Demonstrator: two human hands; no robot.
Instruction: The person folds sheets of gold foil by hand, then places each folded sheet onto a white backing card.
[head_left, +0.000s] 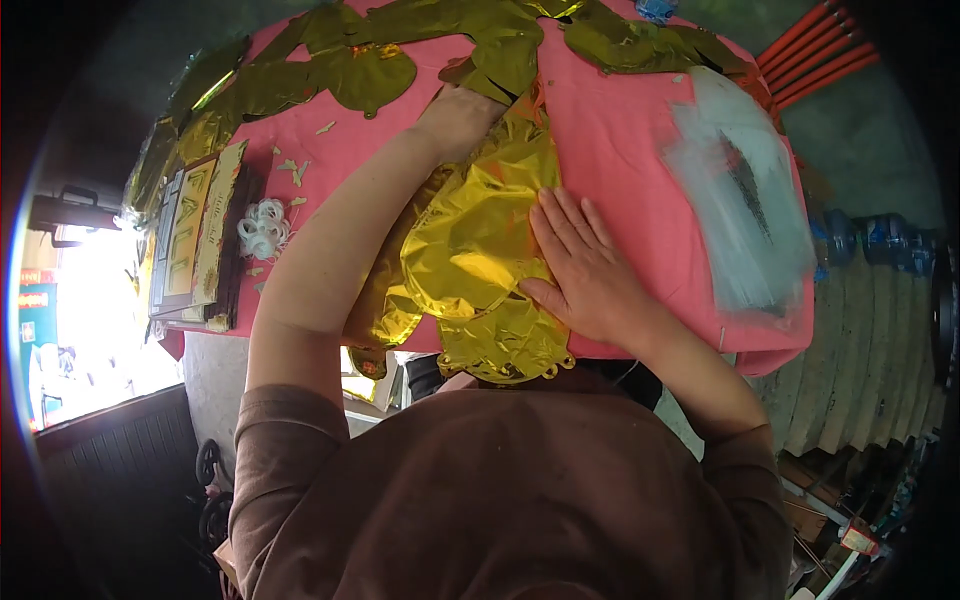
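Note:
Flat, uninflated gold foil balloons (480,230) lie stacked at the near middle of the pink-covered table, and their lower ends hang past its front edge. My right hand (582,268) rests flat along the right side of the stack, fingers stretched out and touching the foil. Farther up, my left hand (460,122) is at the top of the stack. Its fingers go under a darker gold foil piece (495,50), so their grip is hidden.
More gold foil (365,80) spreads along the table's far side. At left are a flat printed box (190,245), white ribbon coils (264,230) and small scraps (292,170). A pile of clear plastic bags (745,210) lies at right on the pink cloth (620,130). Red poles (815,55) stand beyond.

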